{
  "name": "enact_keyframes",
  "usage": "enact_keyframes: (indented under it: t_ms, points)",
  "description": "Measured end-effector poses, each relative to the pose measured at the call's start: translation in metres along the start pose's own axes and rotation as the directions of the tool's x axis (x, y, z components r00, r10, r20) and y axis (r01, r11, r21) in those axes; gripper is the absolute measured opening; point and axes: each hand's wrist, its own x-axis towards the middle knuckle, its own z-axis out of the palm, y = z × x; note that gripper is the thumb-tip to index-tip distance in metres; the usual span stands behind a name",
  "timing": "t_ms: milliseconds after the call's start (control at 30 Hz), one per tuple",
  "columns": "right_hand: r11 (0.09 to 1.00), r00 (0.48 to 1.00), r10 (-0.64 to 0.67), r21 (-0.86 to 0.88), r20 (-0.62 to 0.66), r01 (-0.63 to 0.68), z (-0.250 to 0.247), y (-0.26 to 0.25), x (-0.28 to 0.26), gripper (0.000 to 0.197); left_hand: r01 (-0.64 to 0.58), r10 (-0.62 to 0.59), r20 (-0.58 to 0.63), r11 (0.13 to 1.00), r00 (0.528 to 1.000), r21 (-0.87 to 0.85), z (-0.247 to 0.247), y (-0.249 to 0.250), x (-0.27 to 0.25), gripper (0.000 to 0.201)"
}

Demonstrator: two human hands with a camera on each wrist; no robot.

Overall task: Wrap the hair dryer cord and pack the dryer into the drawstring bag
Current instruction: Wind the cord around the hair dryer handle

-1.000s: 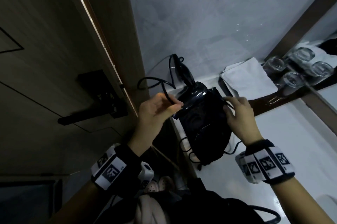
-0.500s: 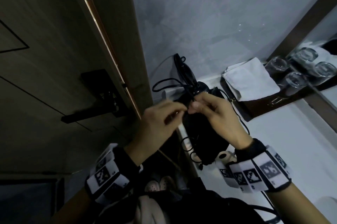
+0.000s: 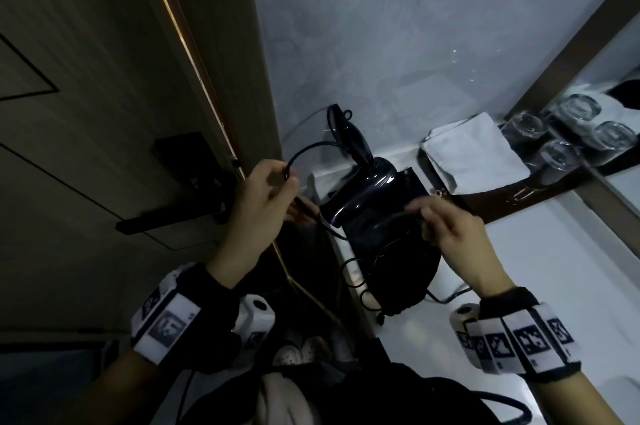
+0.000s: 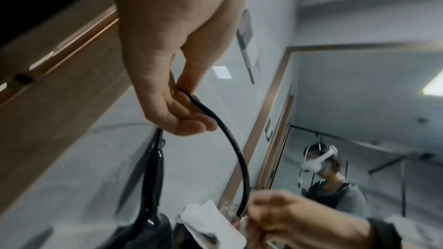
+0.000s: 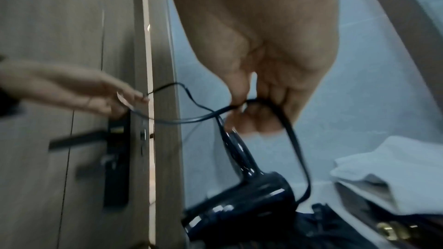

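Note:
A glossy black hair dryer [image 3: 375, 187] stands nose-down in a black drawstring bag [image 3: 398, 272] on the white counter [image 3: 561, 272], its handle [image 3: 351, 139] sticking up out of the bag. My left hand [image 3: 268, 197] is left of the bag and pinches the black cord [image 3: 308, 149], which arches from the handle to its fingers [image 4: 182, 118]. My right hand [image 3: 448, 229] hovers over the bag's right side and pinches another stretch of the cord [image 5: 275, 109] between thumb and fingers. Cord runs between both hands above the dryer [image 5: 249, 198]. The plug is hidden.
A wooden door with a black lever handle [image 3: 166, 220] stands close on the left. Behind the bag a folded white towel [image 3: 472, 154] lies on a dark tray beside upturned glasses [image 3: 523, 126]. A mirror [image 3: 620, 85] borders the right. Thin drawstrings [image 3: 360, 272] hang over the counter edge.
Half a second ago both hands met over the top of the bag. They have since drawn apart, left hand leftward and right hand rightward, each pulling cord with it.

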Motion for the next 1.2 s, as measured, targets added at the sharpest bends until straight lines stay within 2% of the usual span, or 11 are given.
enact_keyframes:
  t_ms: [100,200,300,367,433,533,600,767,867,1000,1200]
  points:
    - [0.975,0.990,0.039,-0.222,0.136,-0.008,0.006,0.009,0.001,0.025,-0.006,0.010,0.144,0.999,0.989,-0.033,0.014,-0.005,-0.005,0.002]
    - [0.999,0.993,0.030,-0.038,0.117,-0.025,0.010,-0.011,0.010,0.031,-0.096,0.057,0.233,0.983,0.971,0.156,0.034,-0.019,-0.010,0.006]
    - [0.977,0.952,0.018,0.195,0.305,-0.081,0.013,-0.040,0.020,0.056,-0.106,0.036,0.301,0.970,0.953,0.219,0.049,-0.029,-0.012,0.014]
    - [0.972,0.911,-0.078,0.235,0.404,-0.021,0.021,-0.051,0.022,0.047,-0.061,0.002,0.333,0.984,0.943,0.168,0.055,-0.033,-0.012,0.020]
    - [0.962,0.922,-0.140,0.270,0.361,0.040,0.028,-0.055,0.025,0.033,-0.044,-0.004,0.380,0.992,0.925,0.117,0.057,-0.036,-0.009,0.021]
    - [0.944,0.987,-0.063,0.329,0.147,0.011,0.032,-0.046,0.030,0.026,-0.048,-0.019,0.446,0.989,0.895,0.140,0.052,-0.038,-0.001,0.018]
    - [0.931,0.997,-0.023,0.365,0.076,-0.006,0.033,-0.037,0.031,0.028,-0.066,-0.031,0.460,0.979,0.888,0.194,0.049,-0.038,0.006,0.024]
    - [0.904,1.000,0.014,0.428,0.009,-0.017,0.032,-0.015,0.030,0.031,0.045,-0.101,0.247,0.974,0.964,0.224,0.054,-0.049,0.043,0.022]
    - [0.970,0.995,-0.016,0.241,-0.095,0.039,0.026,0.003,0.034,0.032,0.142,-0.163,0.085,0.967,0.983,0.213,0.058,-0.059,0.076,0.010]
    - [0.992,0.993,-0.055,0.109,-0.102,0.066,0.014,0.024,0.039,0.027,0.152,-0.168,0.031,0.946,0.985,0.285,0.073,-0.071,0.121,0.038]
    - [0.990,0.996,-0.084,0.114,-0.017,0.086,0.014,0.039,0.036,0.021,0.182,-0.181,-0.077,0.983,0.981,0.016,0.109,-0.082,0.150,0.024]
